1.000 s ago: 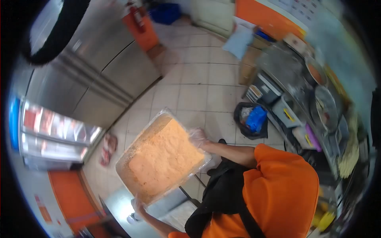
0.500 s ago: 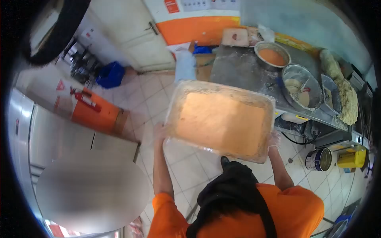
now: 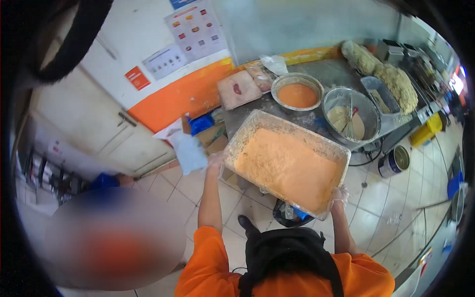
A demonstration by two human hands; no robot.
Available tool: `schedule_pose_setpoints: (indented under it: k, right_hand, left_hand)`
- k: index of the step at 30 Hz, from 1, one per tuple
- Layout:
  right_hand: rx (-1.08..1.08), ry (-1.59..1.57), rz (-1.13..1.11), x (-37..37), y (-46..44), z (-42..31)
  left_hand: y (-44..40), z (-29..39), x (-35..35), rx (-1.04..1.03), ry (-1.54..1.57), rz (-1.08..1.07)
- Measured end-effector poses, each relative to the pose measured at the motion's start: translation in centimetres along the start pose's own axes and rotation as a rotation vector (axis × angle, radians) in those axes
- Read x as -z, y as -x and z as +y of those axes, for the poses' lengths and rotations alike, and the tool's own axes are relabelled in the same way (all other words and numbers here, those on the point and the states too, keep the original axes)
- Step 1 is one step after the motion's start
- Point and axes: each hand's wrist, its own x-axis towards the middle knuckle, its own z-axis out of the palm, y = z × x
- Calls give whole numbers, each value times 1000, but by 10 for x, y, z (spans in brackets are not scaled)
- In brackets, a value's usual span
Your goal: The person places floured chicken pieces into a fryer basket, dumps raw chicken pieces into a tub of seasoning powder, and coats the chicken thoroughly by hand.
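A large clear plastic tub (image 3: 303, 134), filled with orange powder (image 3: 287, 166), hangs tilted in front of me near the edge of the metal worktable. My left hand (image 3: 215, 164), in a thin clear glove, grips its left end. At the right end my right hand (image 3: 339, 195), gloved the same way, is closed on the rim. Just beyond the tub stands a metal bowl (image 3: 297, 76) of orange liquid. Right of that, a deeper metal bowl (image 3: 370, 110) contains a pale batter and a whisk (image 3: 352, 126).
On the worktable (image 3: 242, 113) lie a package of raw meat (image 3: 240, 89), a grey container (image 3: 393, 103) and a long pale lumpy mass (image 3: 398, 84). A metal bucket (image 3: 387, 166) stands on the floor to the right. A bin (image 3: 283, 214) sits below the tub.
My view has swung right and closer to the worktable. The tub, held in both hands, now overlaps the table's near edge, and the bowls appear larger and nearer.
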Motion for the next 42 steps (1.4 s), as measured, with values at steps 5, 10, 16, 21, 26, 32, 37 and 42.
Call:
schedule_pose_setpoints:
  k: [5, 10, 16, 21, 26, 32, 37, 42]
  right_hand:
    - [60, -155, 85, -54, 5, 96]
    - [-11, 126, 229, -109, 73, 14]
    - [-59, 877, 156, -123, 76, -50]
    - [346, 1274, 265, -142, -14, -107]
    - [197, 1390, -104, -228, -154, -136]
    - [-156, 1623, -269, -227, -268, -7]
    - [-125, 1475, -255, -268, -233, -78]
    - [-282, 1576, -253, -270, -234, -95]
  left_hand:
    - [-82, 9, 33, 94, 278, -210]
    - [-124, 42, 40, 246, 176, -258]
    - [-168, 70, 37, 114, -72, -661]
    - [-288, 108, 3, -343, -828, -554]
    - [-378, 210, -115, -651, -1148, -333]
    - [-502, 230, -235, -630, -1071, -226]
    - [-615, 194, -299, -708, -1307, -194]
    - [-710, 113, -335, -713, -1585, -397]
